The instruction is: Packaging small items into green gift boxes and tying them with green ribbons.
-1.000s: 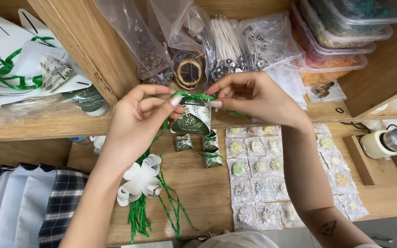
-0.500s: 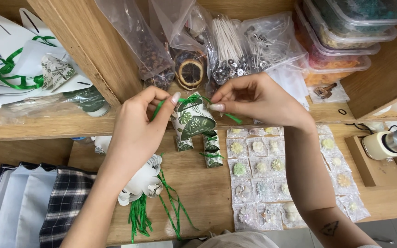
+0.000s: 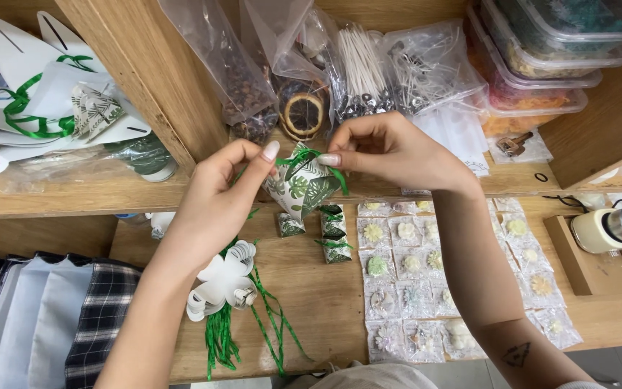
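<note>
Above the table point(image 3: 325, 302), box point(image 3: 304, 189) tilted further (both hands pinching).

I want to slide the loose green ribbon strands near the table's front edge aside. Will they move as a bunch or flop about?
The green ribbon strands are thin, kinked and splayed, so they are probably floppy and very light, and would likely drag and scatter when pushed. Some run under the white paper cutouts, so those may shift too. Pinching and lifting them seems safer.
</note>
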